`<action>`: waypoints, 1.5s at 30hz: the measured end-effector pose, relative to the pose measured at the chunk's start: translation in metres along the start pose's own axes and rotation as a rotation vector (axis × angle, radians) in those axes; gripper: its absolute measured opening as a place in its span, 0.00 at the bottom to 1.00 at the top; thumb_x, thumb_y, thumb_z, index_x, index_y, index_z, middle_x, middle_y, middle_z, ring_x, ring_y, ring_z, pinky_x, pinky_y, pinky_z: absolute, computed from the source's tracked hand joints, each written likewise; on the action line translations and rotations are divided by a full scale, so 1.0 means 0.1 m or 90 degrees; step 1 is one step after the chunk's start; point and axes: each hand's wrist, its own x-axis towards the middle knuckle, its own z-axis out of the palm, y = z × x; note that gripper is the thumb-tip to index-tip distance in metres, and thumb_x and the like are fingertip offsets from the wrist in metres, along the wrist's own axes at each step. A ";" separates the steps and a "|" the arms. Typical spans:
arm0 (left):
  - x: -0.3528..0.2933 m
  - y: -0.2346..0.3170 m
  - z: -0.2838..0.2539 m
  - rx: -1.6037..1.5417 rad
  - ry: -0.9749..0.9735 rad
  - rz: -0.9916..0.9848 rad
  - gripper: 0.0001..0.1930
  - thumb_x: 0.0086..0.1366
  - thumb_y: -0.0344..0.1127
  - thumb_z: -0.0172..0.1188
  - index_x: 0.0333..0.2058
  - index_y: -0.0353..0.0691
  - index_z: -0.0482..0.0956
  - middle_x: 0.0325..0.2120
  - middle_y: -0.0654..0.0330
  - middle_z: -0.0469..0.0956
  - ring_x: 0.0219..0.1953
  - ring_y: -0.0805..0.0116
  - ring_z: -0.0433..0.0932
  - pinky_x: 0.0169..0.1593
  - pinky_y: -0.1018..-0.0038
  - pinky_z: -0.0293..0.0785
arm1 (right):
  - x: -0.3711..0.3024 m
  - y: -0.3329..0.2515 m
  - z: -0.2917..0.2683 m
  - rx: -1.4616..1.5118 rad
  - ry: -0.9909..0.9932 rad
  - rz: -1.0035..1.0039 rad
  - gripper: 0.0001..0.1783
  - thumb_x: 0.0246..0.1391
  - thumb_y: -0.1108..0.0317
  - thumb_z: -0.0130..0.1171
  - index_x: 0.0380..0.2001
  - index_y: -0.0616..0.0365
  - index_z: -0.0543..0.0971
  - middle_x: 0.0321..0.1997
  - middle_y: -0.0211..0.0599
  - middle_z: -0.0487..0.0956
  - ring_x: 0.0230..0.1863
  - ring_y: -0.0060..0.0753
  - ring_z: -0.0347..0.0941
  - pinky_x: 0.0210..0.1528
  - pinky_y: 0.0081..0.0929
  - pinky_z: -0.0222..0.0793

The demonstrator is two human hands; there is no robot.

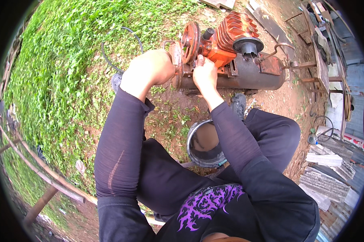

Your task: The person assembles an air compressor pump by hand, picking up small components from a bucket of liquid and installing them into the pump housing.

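An air compressor stands on the ground before me, its orange finned pump (pixel 235 32) mounted over a dark, rusty cylindrical tank (pixel 252 74). On the pump's left side is an orange pulley wheel (pixel 191 42). My left hand (pixel 151 68) is closed in a fist at the tank's left end, beside the wheel; whatever its fingers grip is hidden behind the hand. Close by, my right hand (pixel 205 73) has its thumb and fingers bent together at the mounting below the pump. Anything small between them cannot be made out.
A black bucket (pixel 189 146) of brown water stands between my legs. Green grass (pixel 61 80) covers the left, with a black hose (pixel 105 54) and a bamboo rail (pixel 49 175). Broken boards (pixel 325 183), a wooden bench (pixel 321 64) and metal sheets (pixel 357 76) line the right.
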 end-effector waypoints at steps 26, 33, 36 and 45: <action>0.05 -0.04 0.07 0.000 -0.006 0.012 0.21 0.66 0.47 0.62 0.48 0.35 0.84 0.45 0.44 0.84 0.49 0.47 0.83 0.54 0.59 0.77 | -0.06 0.09 0.03 -0.041 -0.011 -0.019 0.26 0.73 0.55 0.43 0.32 0.65 0.80 0.31 0.60 0.81 0.38 0.66 0.79 0.44 0.54 0.70; 0.08 -0.03 0.06 0.007 0.006 0.014 0.22 0.67 0.51 0.62 0.46 0.36 0.85 0.43 0.45 0.84 0.49 0.47 0.83 0.53 0.59 0.78 | -0.04 0.13 0.00 0.012 -0.011 -0.023 0.25 0.73 0.56 0.43 0.31 0.65 0.80 0.30 0.59 0.80 0.37 0.63 0.78 0.43 0.51 0.70; 0.07 -0.03 0.10 -0.006 0.013 0.004 0.22 0.67 0.51 0.63 0.46 0.36 0.85 0.43 0.45 0.84 0.49 0.47 0.83 0.53 0.58 0.78 | -0.07 0.15 0.10 0.046 -0.012 0.017 0.25 0.73 0.56 0.43 0.30 0.65 0.79 0.29 0.55 0.80 0.34 0.56 0.78 0.41 0.48 0.69; -0.03 0.01 0.02 -0.004 0.007 -0.005 0.22 0.67 0.50 0.62 0.46 0.36 0.85 0.43 0.45 0.84 0.49 0.47 0.83 0.53 0.57 0.78 | -0.08 0.03 0.15 0.128 0.038 0.032 0.27 0.75 0.57 0.41 0.27 0.67 0.76 0.22 0.48 0.76 0.26 0.47 0.73 0.36 0.44 0.67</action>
